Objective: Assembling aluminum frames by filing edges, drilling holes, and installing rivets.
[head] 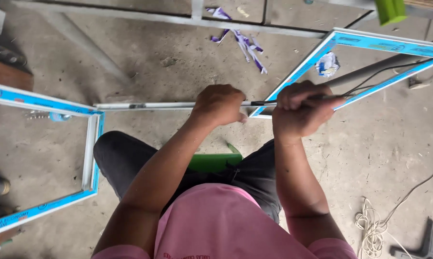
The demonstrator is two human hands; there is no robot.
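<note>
fingers (pixel 235 114) at frame (pixel 293 76) edge

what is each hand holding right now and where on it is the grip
The left hand grips the white bar at its right end. The right hand is closed around a thin dark tool, near its rear part.

From my feed, head cam looks straight down on the wearer. Pink short-sleeve tee (pixel 226 225), sleeves ending above the elbows, w/ a line of small dark red print across the chest, too small to make out. Dark grey/black trousers (pixel 125 158), plain fabric, a zip or pocket seam near the middle. Both forearms bare, no watch, no gloves, no rings I can see on left hand (pixel 220 104) or right hand (pixel 300 109). Footwear not in view.
</note>
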